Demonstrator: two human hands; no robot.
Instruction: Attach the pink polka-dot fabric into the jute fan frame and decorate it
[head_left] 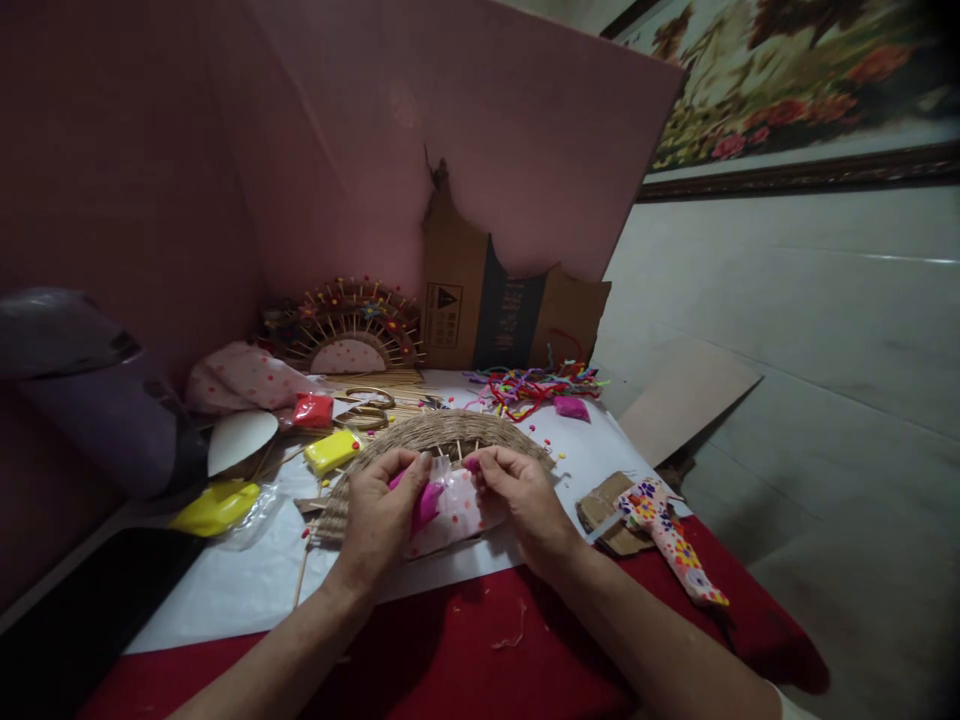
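My left hand (381, 515) is closed on a clear packet of magenta modelling clay (427, 507). Pinched between the thumb and fingertips of my right hand (529, 505) is a small bit of magenta clay (472, 464). Both hands are over a half-round craft piece, which has a band of wound brown twine (480, 428), short sticks and a dotted pink cloth centre (461, 515). Pins with coloured heads stand along its outer edge. My hands hide parts of the cloth and band.
Behind stands a decorated half-round piece (349, 355) beside torn cardboard (457, 290). Scissors (367, 405), a yellow clay packet (332, 452) and a red packet (313, 409) lie left. Colourful pipe cleaners (525, 388) are at the back; a flower-patterned cloth item (679, 545) lies right.
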